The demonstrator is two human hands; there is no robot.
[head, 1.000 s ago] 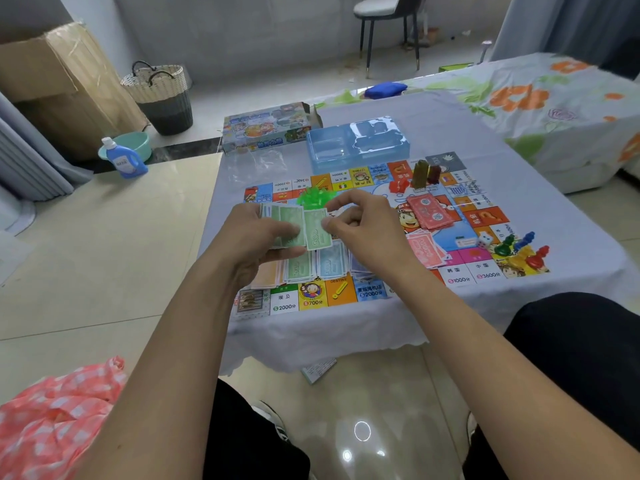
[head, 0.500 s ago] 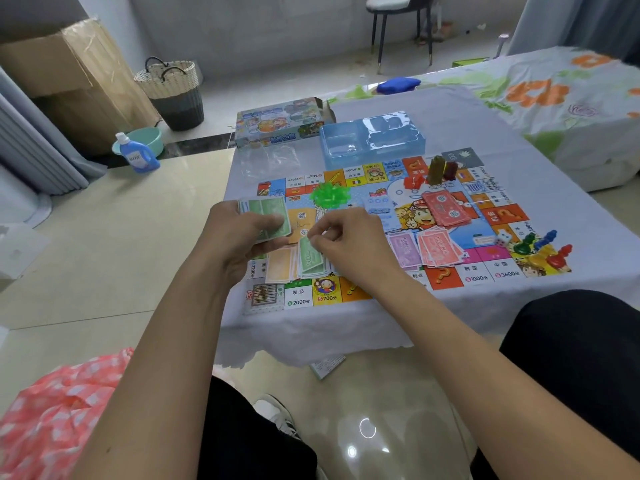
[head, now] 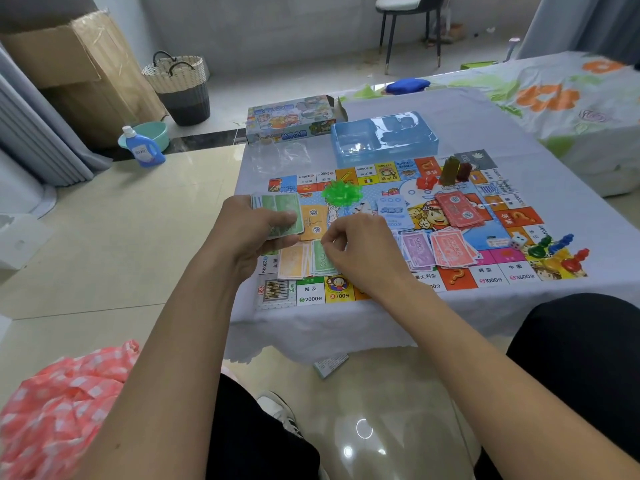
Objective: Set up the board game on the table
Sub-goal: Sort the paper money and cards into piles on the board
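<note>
left hand (head: 242, 233) grips thin green paper bills (head: 277, 211); right hand (head: 363, 254), fingers curled, hides part of flat green pile (head: 320, 259), can't tell if pinching; glossy board (head: 391, 237).

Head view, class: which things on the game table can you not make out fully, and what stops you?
- Green notes: how many, hidden by the gripping left hand.
- Green pile on the board: partly covered by the right hand.
- Die: pips too small.
- Blue tray: contents unclear through glare.
</note>
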